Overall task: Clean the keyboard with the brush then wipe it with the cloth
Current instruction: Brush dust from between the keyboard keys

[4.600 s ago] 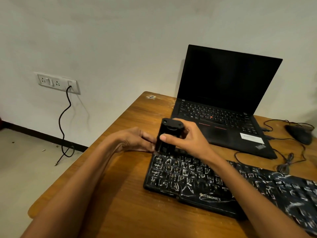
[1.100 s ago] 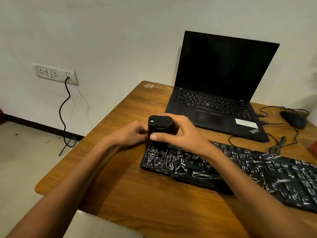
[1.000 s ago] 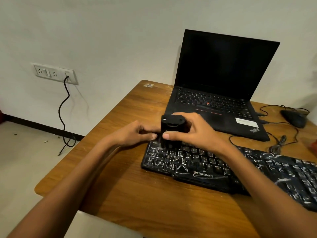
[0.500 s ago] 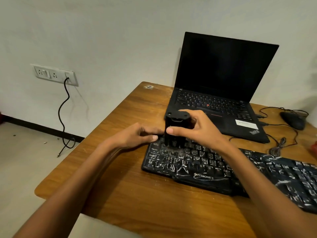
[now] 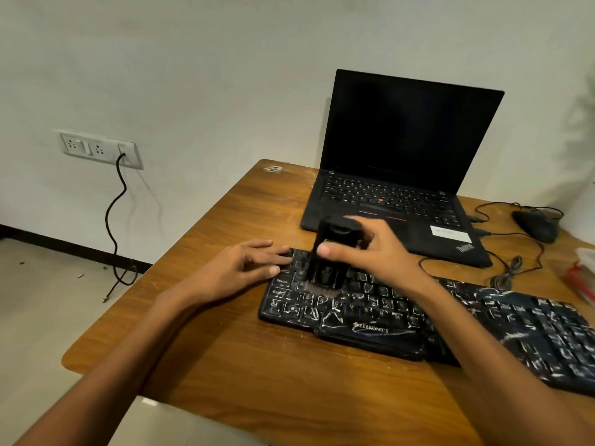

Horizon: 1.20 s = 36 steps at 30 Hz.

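My right hand (image 5: 373, 252), grip clenched on the brush (image 5: 328, 255), has swept rightward along the keyboard (image 5: 483, 320), left hand (image 5: 244, 268) released flat, so brushing continues

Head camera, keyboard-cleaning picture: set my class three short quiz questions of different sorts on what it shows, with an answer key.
1. True or false: the right hand holds the black block-shaped brush with its bristles on the dusty black Zebronics keyboard.
2. Multiple choice: where does the left hand rest? A) on the open black laptop B) at the keyboard's left end C) on the black mouse
3. Fill in: the laptop's screen is ____.

Key
1. True.
2. B; its fingers lie on the left end, flat and holding nothing.
3. Dark (blank).
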Each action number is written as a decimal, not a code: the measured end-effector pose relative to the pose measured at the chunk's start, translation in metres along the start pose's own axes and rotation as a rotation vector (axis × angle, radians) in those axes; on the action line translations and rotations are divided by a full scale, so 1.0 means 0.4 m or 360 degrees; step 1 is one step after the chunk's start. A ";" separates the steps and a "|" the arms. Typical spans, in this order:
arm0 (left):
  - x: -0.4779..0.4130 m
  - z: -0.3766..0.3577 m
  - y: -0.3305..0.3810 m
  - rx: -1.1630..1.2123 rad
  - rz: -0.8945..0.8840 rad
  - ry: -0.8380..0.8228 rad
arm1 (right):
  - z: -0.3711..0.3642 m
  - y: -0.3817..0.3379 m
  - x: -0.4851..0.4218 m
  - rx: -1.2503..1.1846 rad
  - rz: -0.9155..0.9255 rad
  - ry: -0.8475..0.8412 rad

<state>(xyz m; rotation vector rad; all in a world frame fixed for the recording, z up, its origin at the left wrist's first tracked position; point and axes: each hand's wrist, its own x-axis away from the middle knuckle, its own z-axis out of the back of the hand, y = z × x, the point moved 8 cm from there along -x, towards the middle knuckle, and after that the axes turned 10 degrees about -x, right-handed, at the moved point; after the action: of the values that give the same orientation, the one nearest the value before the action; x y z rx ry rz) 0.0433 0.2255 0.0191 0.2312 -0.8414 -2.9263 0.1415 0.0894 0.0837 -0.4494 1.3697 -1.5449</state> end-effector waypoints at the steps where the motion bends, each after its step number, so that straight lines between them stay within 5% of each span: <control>1: 0.001 -0.001 -0.005 0.0022 -0.0003 -0.0013 | -0.006 0.007 -0.013 0.0084 -0.0015 0.0004; 4: 0.000 -0.007 -0.012 0.0088 0.0006 -0.0056 | 0.032 0.003 -0.046 0.0149 0.0066 0.0219; 8: 0.001 -0.008 -0.018 0.0088 -0.0008 -0.0047 | -0.011 0.034 -0.039 0.0101 -0.0075 -0.0056; 12: 0.002 -0.014 -0.017 0.0090 -0.0007 -0.0065 | 0.034 0.022 -0.057 0.0127 0.0024 0.0159; 16: 0.002 -0.013 -0.015 0.0087 -0.0014 -0.0075 | -0.021 0.042 -0.049 0.0137 -0.0079 -0.0048; 21: 0.010 -0.010 -0.016 0.0095 -0.0009 0.0038 | 0.008 -0.017 -0.050 0.0066 0.0096 0.0193; 25: 0.019 0.005 -0.023 0.0180 -0.0001 0.0146 | -0.092 -0.015 -0.015 0.0044 0.0089 -0.0146; 31: 0.015 0.002 -0.030 0.0176 0.0020 0.0122 | -0.002 -0.040 0.016 0.0082 0.0022 -0.0176; 36: 0.018 -0.002 -0.033 0.0213 -0.0011 0.0075 | -0.132 -0.036 0.009 0.0028 0.0067 -0.0305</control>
<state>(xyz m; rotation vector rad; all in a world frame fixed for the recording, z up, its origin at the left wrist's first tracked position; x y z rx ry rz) 0.0358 0.2352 0.0106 0.3119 -1.0327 -2.8610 0.0921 0.1130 0.0800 -0.5400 1.2099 -1.4395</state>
